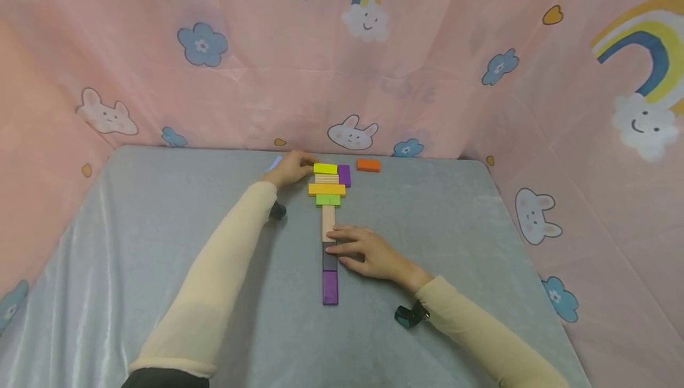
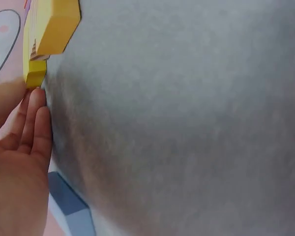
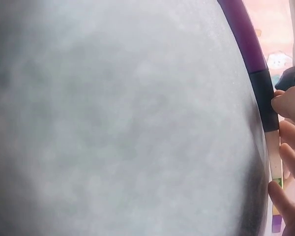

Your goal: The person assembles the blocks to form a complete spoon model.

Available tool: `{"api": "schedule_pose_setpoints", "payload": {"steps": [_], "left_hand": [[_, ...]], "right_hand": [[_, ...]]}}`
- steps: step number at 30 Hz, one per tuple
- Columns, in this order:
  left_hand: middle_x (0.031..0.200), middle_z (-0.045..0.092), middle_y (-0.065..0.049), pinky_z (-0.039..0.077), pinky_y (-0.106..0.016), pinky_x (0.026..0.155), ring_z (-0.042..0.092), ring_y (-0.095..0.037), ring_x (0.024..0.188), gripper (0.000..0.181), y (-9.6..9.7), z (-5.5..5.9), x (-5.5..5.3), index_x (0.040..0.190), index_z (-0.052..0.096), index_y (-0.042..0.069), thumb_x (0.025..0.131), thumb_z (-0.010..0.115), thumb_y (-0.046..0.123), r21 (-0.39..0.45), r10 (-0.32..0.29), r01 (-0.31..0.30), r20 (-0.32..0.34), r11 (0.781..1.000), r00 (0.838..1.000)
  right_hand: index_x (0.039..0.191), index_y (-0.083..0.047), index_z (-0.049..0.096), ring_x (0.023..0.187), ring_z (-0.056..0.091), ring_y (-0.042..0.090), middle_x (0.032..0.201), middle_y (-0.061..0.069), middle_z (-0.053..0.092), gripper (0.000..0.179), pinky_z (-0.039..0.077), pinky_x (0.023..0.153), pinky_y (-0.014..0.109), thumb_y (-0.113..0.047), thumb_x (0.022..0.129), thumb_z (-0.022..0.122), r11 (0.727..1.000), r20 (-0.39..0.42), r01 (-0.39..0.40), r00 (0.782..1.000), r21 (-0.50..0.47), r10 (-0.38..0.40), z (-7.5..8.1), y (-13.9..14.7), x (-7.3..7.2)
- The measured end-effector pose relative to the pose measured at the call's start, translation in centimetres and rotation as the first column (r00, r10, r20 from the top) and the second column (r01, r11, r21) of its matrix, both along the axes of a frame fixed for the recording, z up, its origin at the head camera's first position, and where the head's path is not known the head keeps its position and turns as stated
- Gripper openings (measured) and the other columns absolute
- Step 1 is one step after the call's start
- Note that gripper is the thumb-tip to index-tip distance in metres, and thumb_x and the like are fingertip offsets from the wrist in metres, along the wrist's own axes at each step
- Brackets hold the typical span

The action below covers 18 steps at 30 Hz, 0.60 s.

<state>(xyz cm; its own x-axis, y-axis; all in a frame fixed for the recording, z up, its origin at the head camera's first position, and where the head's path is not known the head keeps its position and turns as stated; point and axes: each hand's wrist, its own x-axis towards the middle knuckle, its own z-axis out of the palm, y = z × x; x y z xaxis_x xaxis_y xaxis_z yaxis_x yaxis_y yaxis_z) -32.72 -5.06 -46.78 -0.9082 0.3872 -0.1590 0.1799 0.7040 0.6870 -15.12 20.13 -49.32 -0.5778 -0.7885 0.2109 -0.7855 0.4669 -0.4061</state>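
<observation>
A row of coloured blocks runs up the middle of the table: a purple block [image 1: 330,288] nearest, then a dark grey block [image 1: 330,262] and a bare wood block [image 1: 328,221]. Beyond them lie a green block [image 1: 328,200], an orange-yellow block [image 1: 326,189] set crosswise, pale wood pieces [image 1: 326,179] and a yellow block [image 1: 325,169]. My left hand [image 1: 291,169] touches the yellow block's left end with its fingertips. Fairly straight fingers of my right hand [image 1: 376,254] touch the dark grey and bare wood blocks from the right. Another purple block [image 1: 344,175] stands beside the pale pieces.
An orange block [image 1: 368,165] lies apart at the back right. Partly hidden behind my left hand is a blue block [image 2: 71,206]. Grey cloth covers the table [image 1: 454,215], and a pink patterned curtain [image 1: 256,79] hangs along its back and sides.
</observation>
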Motion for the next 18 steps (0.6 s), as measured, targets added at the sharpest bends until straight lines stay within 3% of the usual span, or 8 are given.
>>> {"api": "schedule_pose_setpoints", "payload": {"steps": [8, 18], "left_hand": [[0.134, 0.063, -0.014, 0.043, -0.045, 0.113, 0.055, -0.030, 0.128, 0.032, 0.53, -0.70, 0.38, 0.131, 0.063, 0.006, 0.102, 0.053, 0.014, 0.040, 0.072, -0.072, -0.023, 0.997, 0.997], [0.129, 0.065, -0.012, 0.046, -0.042, 0.109, 0.058, -0.027, 0.119, 0.031, 0.87, -0.66, 0.39, 0.128, 0.065, 0.006, 0.101, 0.054, 0.015, 0.075, 0.086, -0.085, -0.018, 0.994, 0.996]], "right_hand": [[0.130, -0.025, 0.067, 0.141, 0.048, 0.022, 0.146, 0.000, 0.056, 0.035, 0.043, 0.112, 0.049, -0.022, 0.095, 0.064, 1.000, -0.011, -0.007, 1.000, -0.013, 0.007, -0.17, -0.06, 0.15], [0.130, -0.026, 0.066, 0.143, 0.046, 0.019, 0.147, -0.003, 0.055, 0.034, 0.042, 0.114, 0.049, -0.025, 0.096, 0.062, 1.000, 0.015, 0.012, 1.000, -0.006, -0.012, -0.06, 0.06, 0.13]]}}
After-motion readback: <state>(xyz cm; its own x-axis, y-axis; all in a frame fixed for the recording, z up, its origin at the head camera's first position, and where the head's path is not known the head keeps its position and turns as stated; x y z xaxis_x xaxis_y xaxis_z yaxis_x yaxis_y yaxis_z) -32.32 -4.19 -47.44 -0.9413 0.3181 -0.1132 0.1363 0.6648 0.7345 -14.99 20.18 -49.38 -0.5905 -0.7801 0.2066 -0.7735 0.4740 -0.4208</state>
